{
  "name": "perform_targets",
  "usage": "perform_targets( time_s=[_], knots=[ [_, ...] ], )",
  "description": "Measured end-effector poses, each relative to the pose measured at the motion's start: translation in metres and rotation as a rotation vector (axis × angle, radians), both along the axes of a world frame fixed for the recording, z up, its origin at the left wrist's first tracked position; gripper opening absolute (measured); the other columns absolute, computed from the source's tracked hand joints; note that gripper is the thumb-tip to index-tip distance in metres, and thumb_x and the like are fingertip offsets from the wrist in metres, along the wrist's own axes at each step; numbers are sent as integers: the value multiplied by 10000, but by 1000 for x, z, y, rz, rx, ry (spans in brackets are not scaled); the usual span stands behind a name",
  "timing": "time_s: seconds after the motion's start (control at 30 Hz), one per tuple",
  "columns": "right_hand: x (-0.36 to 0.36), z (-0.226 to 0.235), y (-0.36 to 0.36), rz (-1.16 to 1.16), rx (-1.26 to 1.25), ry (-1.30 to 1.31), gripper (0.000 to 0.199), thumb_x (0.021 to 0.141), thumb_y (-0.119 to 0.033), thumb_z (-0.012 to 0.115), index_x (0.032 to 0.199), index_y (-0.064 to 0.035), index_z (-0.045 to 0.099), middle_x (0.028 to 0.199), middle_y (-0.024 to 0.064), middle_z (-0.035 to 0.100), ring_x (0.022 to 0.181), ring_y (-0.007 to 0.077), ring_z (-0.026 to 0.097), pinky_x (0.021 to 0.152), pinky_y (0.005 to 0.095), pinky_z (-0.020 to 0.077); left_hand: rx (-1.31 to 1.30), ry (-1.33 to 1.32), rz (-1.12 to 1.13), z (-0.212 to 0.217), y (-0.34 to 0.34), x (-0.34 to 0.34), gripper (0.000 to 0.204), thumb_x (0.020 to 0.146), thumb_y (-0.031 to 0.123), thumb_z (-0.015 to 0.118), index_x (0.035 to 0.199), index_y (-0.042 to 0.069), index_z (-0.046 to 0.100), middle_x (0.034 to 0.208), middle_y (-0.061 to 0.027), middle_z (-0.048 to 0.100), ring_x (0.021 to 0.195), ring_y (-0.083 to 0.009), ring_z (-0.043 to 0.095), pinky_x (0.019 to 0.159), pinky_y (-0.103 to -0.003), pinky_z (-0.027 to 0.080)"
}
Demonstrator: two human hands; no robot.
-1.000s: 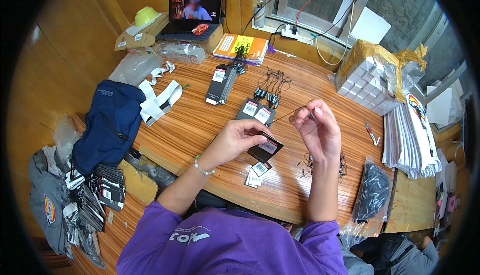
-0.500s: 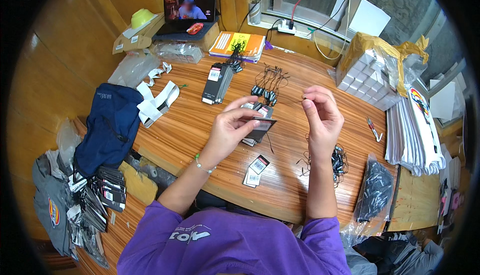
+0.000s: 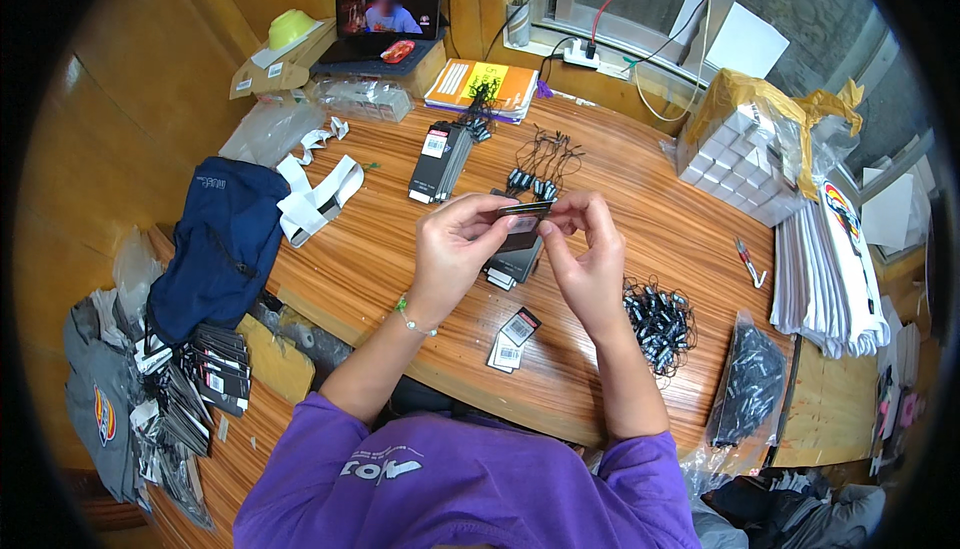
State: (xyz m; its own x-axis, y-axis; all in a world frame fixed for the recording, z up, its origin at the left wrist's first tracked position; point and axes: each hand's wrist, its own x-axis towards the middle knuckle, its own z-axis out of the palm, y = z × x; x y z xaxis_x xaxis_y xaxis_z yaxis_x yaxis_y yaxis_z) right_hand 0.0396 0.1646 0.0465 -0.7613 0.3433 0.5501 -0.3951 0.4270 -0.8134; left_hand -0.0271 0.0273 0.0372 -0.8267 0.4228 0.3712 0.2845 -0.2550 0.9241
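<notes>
My left hand (image 3: 458, 246) holds a small black hang tag (image 3: 524, 217) above the wooden table (image 3: 390, 249), its fingers pinching the card's left side. My right hand (image 3: 588, 257) meets it from the right, fingertips closed on the tag's upper right edge; whether a string is between them is too small to tell. Below the hands lies a short stack of black tags (image 3: 514, 265). Two loose tags (image 3: 514, 338) lie nearer me. A pile of black string fasteners (image 3: 658, 315) sits right of my right wrist.
A taller stack of black tags (image 3: 438, 161) and several strung fasteners (image 3: 540, 171) lie beyond the hands. A navy garment (image 3: 218, 243) and white strips (image 3: 318, 191) are at left. Bagged white boxes (image 3: 745, 154), a laptop (image 3: 385, 17), a bag of fasteners (image 3: 748, 381) and stacked sheets (image 3: 830, 259) ring the table.
My left hand lifted the black tag off the table and up toward the right hand. The two hands have come together on the tag.
</notes>
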Motion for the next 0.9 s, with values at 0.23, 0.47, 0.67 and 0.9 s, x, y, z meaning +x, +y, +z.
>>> perform_targets(
  time_s=[0.23,0.47,0.67,0.9],
  knots=[
    [-1,-4,-10,-60,125,110,149,718,57,583,848,15,522,737,101,561,633,185,551,584,286,454,14,-27,-15,0,2,4,156,801,-77,588,955,-70,605,935,-96,628,833,-140,627,739,-233,530],
    [1,-4,-12,-78,130,127,129,710,80,560,820,23,522,734,103,554,627,188,548,577,281,452,-76,44,23,6,2,8,152,790,-69,610,941,-58,620,924,-89,626,815,-123,627,698,-212,527],
    [1,-4,-16,-87,50,129,125,718,74,564,823,21,521,734,98,550,634,173,545,576,276,449,-101,127,80,9,3,13,153,779,-46,621,931,-51,638,901,-98,619,774,-131,629,673,-223,546],
    [-1,-10,-11,-66,-23,121,134,751,50,589,873,22,540,765,102,573,668,157,559,607,264,455,-188,269,124,15,6,19,147,758,-41,642,905,-30,647,866,-95,629,766,-137,622,643,-243,531]
  ],
)
